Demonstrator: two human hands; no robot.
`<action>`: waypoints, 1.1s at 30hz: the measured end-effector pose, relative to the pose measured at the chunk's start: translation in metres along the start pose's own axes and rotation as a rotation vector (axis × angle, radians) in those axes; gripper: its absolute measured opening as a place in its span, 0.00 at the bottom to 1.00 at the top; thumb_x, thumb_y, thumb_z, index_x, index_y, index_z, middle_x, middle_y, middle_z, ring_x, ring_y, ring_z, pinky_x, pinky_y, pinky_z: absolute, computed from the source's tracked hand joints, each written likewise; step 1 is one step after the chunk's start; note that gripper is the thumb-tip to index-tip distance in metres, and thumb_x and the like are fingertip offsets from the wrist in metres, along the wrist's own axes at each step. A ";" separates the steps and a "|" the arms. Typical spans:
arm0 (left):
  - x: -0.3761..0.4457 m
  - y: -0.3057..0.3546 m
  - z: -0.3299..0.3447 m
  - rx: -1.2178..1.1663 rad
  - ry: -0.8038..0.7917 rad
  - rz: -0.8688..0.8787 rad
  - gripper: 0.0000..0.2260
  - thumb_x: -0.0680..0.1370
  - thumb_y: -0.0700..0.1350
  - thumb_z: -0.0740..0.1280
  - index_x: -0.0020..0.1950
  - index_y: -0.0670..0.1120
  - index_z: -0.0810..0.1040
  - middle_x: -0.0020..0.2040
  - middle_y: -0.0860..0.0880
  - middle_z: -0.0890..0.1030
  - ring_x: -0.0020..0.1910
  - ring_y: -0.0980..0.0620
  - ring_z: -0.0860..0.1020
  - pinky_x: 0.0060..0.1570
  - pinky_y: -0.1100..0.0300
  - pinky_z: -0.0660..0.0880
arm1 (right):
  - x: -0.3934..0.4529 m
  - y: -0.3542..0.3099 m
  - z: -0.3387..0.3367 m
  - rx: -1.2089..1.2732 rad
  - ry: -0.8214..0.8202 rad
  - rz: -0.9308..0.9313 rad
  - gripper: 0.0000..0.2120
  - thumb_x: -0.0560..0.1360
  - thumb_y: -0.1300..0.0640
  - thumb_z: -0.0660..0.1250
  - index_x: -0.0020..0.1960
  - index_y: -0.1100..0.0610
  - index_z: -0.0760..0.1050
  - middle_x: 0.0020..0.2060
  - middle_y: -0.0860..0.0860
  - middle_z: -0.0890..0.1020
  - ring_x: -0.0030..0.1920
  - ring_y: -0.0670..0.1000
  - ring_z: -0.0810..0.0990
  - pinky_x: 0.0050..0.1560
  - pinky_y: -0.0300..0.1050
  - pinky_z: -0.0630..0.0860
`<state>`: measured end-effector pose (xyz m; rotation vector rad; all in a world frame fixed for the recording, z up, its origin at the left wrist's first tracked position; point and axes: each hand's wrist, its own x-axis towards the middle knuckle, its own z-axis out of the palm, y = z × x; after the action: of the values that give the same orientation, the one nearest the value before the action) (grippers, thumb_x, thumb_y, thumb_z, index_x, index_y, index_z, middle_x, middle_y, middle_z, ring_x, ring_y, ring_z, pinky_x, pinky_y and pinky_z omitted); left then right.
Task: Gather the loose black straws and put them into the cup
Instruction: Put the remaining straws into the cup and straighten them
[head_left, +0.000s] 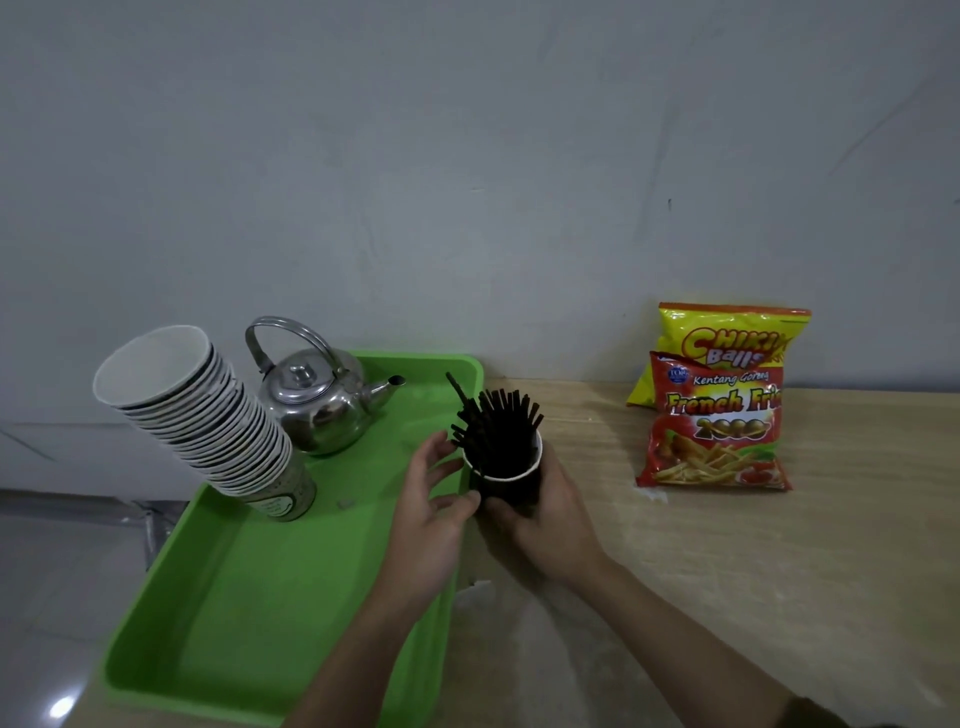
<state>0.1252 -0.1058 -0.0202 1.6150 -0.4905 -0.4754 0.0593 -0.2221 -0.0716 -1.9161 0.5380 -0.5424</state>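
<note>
A black paper cup (511, 488) with a white inside stands at the right edge of the green tray. Several black straws (496, 431) stick out of its mouth in a bundle, and one leans out to the upper left. My right hand (545, 519) wraps around the cup from the right and below. My left hand (434, 512) rests against the cup's left side, thumb touching its wall and fingers spread toward the rim. I see no loose straws on the tray or table.
The green tray (249, 613) holds a tilted stack of paper cups (208, 415) and a steel kettle (322, 400). Two snack bags (717, 405) stand on the wooden table (779, 571) at the right. A grey wall runs behind.
</note>
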 end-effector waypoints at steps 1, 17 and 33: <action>0.004 -0.001 0.001 0.011 -0.001 0.004 0.28 0.72 0.28 0.62 0.57 0.60 0.66 0.60 0.55 0.72 0.58 0.63 0.71 0.48 0.68 0.74 | 0.006 0.001 -0.001 -0.005 0.006 -0.004 0.34 0.66 0.59 0.74 0.68 0.52 0.62 0.62 0.52 0.76 0.62 0.49 0.74 0.63 0.48 0.72; 0.098 0.047 0.024 0.331 -0.147 0.250 0.37 0.71 0.36 0.65 0.73 0.54 0.49 0.75 0.53 0.54 0.71 0.61 0.54 0.71 0.55 0.56 | 0.066 0.020 -0.019 -0.061 0.075 -0.053 0.35 0.69 0.59 0.73 0.70 0.57 0.59 0.64 0.55 0.74 0.64 0.53 0.73 0.62 0.47 0.72; 0.106 0.039 0.022 0.386 -0.181 0.223 0.36 0.69 0.36 0.69 0.72 0.51 0.57 0.74 0.52 0.61 0.71 0.58 0.59 0.69 0.61 0.57 | 0.084 0.013 -0.012 -0.094 0.065 -0.065 0.33 0.69 0.58 0.73 0.69 0.55 0.60 0.62 0.54 0.76 0.60 0.53 0.76 0.58 0.56 0.75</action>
<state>0.1982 -0.1879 0.0147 1.8639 -0.9331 -0.3742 0.1176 -0.2850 -0.0686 -2.0167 0.5531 -0.6324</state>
